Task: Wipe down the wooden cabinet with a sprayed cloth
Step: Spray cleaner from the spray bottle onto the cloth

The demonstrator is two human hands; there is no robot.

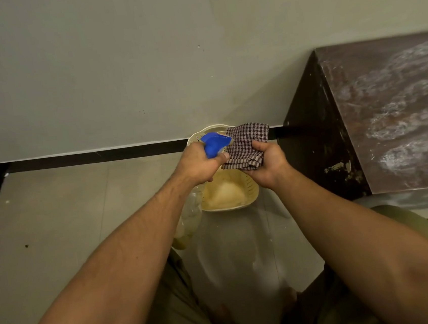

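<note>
Two hands above cream basket (250, 195), left hand (197, 167) fingers gripping spray bottle (215, 143), right hand (268, 161) clutching cloth (248, 142)

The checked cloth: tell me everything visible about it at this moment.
The checked cloth is a woven fabric in a small dark-and-pale check, folded into a thick pad. The right hand pinches its lower right edge, thumb on top, holding it in the air above a cream plastic basket. The blue spray head in the left hand points at its left side, close to it. It is clear of the cabinet.
</note>
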